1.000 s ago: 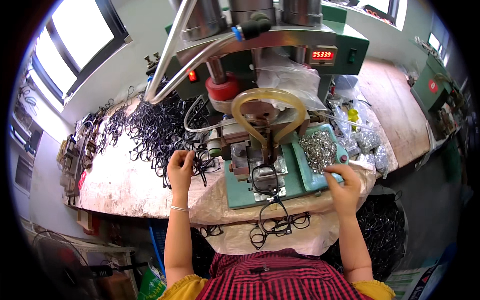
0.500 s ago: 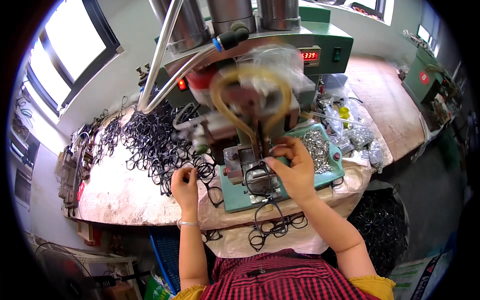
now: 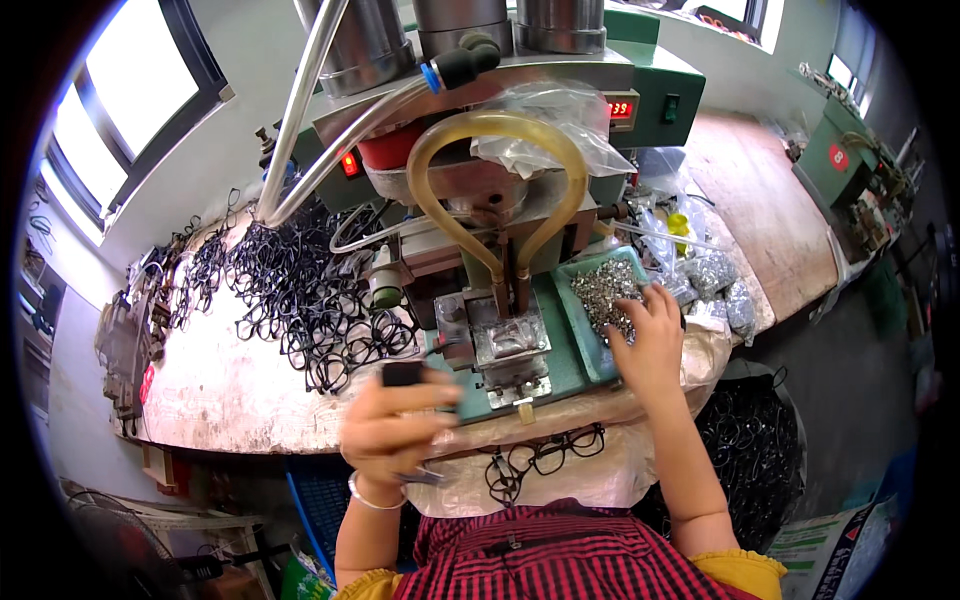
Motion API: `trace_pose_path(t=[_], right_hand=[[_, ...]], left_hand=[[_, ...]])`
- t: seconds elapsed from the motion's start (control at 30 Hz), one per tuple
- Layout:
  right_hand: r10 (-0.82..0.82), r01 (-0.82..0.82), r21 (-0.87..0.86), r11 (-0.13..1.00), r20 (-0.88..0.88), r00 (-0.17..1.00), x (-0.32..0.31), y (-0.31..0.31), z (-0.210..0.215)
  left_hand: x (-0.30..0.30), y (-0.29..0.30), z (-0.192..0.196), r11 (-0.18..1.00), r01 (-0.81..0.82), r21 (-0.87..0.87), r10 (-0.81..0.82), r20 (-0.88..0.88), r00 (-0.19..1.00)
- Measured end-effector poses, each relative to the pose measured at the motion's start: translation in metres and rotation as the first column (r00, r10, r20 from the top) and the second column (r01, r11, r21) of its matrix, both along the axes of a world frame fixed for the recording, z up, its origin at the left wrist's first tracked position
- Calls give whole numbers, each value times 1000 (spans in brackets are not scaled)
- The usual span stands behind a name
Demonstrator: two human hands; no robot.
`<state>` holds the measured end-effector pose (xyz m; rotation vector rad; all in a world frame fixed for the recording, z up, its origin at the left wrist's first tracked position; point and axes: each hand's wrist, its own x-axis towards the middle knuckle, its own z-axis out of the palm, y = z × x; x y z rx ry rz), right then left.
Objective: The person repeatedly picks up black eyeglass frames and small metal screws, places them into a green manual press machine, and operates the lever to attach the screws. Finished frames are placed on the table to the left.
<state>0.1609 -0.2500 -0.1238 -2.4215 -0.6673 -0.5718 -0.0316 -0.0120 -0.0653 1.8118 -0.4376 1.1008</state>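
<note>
My left hand (image 3: 395,425) is in front of the press, left of its metal fixture (image 3: 512,345), smeared by motion. Its fingers are curled round a black eyeglass frame (image 3: 425,476), of which only blurred dark parts show. A black patch also shows at the fingertips. Over the front of the green tray (image 3: 600,371) reaches my right hand (image 3: 655,345), fingers apart and tips by the heap of small shiny metal parts (image 3: 603,290). The fixture holds no eyeglass frame. More black eyeglass frames (image 3: 548,459) lie on the cloth before me.
Black eyeglass frames (image 3: 300,290) are piled on the table's left. The green press (image 3: 660,85) rises ahead, with a looped yellowish hose (image 3: 497,122) above the fixture. Bags of metal parts (image 3: 712,272) stand right of the tray; a dark-filled sack (image 3: 750,435) sits below the table's right edge.
The eyeglass frame has left the fixture with my left hand, which moved nearer to me. My right hand shifted right from the fixture to the tray. The press's hose, blurred before, is now still.
</note>
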Motion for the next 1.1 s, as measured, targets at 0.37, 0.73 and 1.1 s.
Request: trace_pose_path(t=[0.37, 0.73, 1.1], right_hand=[[140, -154, 204, 967, 82, 987, 41, 25, -36], [120, -137, 342, 930, 71, 990, 29, 11, -55], [424, 5, 829, 559, -291, 858, 41, 46, -37]], left_hand=[[27, -16, 14, 879, 94, 467, 28, -247, 969], [-88, -14, -43, 649, -684, 334, 745, -94, 661], [16, 82, -38, 526, -689, 499, 846, -228, 482]])
